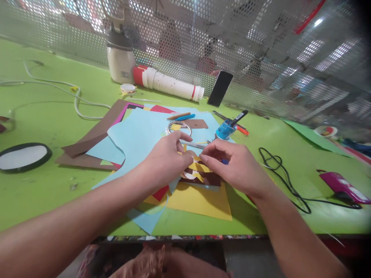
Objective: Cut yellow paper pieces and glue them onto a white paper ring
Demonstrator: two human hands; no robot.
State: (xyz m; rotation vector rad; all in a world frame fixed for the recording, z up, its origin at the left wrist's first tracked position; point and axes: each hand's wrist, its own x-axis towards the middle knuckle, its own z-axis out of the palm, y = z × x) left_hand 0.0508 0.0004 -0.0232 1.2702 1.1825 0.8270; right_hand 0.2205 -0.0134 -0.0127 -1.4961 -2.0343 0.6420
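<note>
A thin whitish rod point(193, 144) spans the gap between my two hands. My left hand point(168, 154) has its thumb and forefinger closed around the rod's left end. The fingers of my right hand point(234, 162) are pinched together at its right end; their exact grip is partly hidden. Right under my fingertips lie cut yellow, white and brown paper pieces point(199, 177), partly covered by the hands. A yellow sheet point(203, 200) sticks out nearer the table edge. Beyond my left hand, a roll of tape point(189, 128) rests on light blue paper point(139, 131).
Behind stand a white bottle point(120, 61), stacked paper cups point(174, 85) and a phone point(220, 88) against a perforated screen. A blue cup point(225, 130) holds a black pen. Right lie a black cable point(285, 177) and a magenta device point(343, 187); left, an oval black-rimmed object point(24, 157).
</note>
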